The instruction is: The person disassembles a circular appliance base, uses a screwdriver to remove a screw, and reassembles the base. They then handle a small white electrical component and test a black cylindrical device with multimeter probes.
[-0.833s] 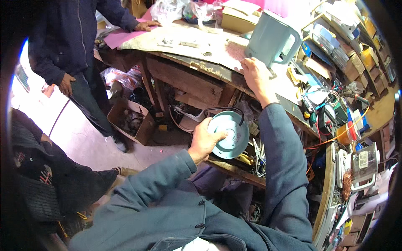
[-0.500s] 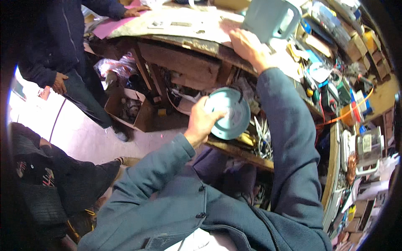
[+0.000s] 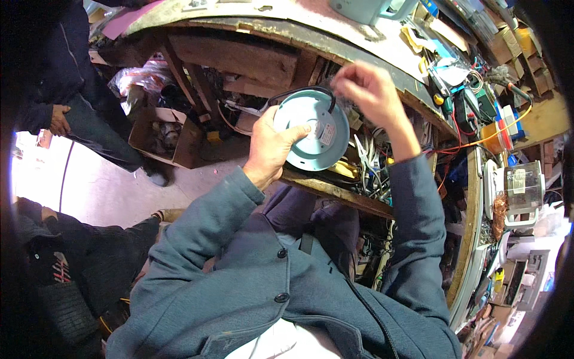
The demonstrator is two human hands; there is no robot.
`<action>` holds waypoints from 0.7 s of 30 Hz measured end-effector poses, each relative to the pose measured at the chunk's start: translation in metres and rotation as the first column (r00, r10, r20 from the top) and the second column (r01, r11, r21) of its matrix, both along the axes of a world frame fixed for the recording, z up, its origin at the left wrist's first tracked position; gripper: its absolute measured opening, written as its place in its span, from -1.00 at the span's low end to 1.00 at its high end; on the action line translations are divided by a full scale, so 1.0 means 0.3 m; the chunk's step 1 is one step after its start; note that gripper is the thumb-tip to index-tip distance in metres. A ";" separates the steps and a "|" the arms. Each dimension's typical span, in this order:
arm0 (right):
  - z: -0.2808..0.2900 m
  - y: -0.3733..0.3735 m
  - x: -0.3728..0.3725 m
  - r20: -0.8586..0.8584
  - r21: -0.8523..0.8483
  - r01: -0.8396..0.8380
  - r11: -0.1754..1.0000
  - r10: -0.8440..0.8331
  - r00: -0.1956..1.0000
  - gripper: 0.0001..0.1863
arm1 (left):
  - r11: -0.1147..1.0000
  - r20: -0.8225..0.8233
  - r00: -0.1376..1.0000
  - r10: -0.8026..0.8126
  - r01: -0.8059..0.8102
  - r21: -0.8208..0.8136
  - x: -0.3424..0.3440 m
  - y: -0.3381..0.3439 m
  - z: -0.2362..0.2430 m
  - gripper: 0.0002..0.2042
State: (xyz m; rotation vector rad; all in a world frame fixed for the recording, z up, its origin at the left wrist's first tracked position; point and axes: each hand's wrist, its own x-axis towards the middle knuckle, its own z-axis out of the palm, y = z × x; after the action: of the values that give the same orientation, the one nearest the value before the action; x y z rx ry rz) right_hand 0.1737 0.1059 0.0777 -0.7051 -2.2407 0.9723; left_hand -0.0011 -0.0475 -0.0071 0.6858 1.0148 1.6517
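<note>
My left hand (image 3: 269, 143) grips a light teal round kettle base (image 3: 317, 149), its thumb pressed on the disc near the centre. A black cord (image 3: 326, 91) curves around the base's upper rim. My right hand (image 3: 365, 90) is just above and right of the base, blurred, with bent fingers apart beside the cord and nothing visible held in them. Pliers and other hand tools (image 3: 366, 157) lie on a low wooden ledge (image 3: 317, 185) beside the base. A teal kettle (image 3: 359, 9) stands on the workbench above, partly cut off at the top.
A co-worker in dark clothes (image 3: 72, 84) stands at left; another person's dark sleeve and leg (image 3: 95, 257) show lower left. An open carton (image 3: 161, 149) sits on the floor. Tools, wires and boxes (image 3: 472, 107) crowd the bench's right, with a clear plastic container (image 3: 520, 185) below them.
My right hand has left the bench top by the kettle and come down next to the base's cord. The base has risen in the view; bench and kettle have shifted upward.
</note>
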 end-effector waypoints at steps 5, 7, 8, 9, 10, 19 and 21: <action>-0.081 -0.164 0.021 0.068 0.165 0.045 0.985 -0.057 0.996 -0.87 | 0.999 -0.107 0.994 0.034 -0.037 -0.029 -0.012 -0.003 -0.012 -0.58; -0.102 -0.174 0.013 0.047 0.174 0.064 0.983 -0.073 0.996 -0.86 | 0.999 -0.100 0.994 0.037 -0.039 -0.026 -0.006 -0.005 0.000 -0.58; -0.110 -0.177 0.005 0.050 0.179 0.067 0.981 -0.078 0.996 -0.86 | 0.999 -0.098 0.995 0.029 -0.032 -0.028 -0.004 -0.007 0.002 -0.58; -0.111 -0.176 0.001 0.055 0.187 0.068 0.980 -0.080 0.995 -0.86 | 0.999 -0.095 0.995 0.024 -0.027 -0.028 -0.006 -0.006 0.004 -0.58; -0.114 -0.173 0.002 0.052 0.195 0.069 0.978 -0.080 0.995 -0.87 | 0.999 -0.091 0.996 0.020 -0.022 -0.028 -0.006 -0.005 0.006 -0.58; -0.072 -0.195 -0.023 0.143 0.285 0.144 0.947 -0.191 0.971 -0.89 | 0.998 -0.160 0.985 0.064 -0.068 -0.016 -0.005 -0.002 -0.009 -0.58; -0.065 -0.198 -0.025 0.158 0.284 0.156 0.946 -0.206 0.966 -0.89 | 0.998 -0.167 0.984 0.058 -0.061 -0.011 -0.007 -0.001 -0.008 -0.58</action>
State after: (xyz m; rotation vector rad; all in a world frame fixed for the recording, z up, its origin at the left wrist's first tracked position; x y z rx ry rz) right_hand 0.1663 0.0464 0.0582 -0.8892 -2.3577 0.5160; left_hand -0.0033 -0.0477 -0.0096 0.8003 1.1771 1.6566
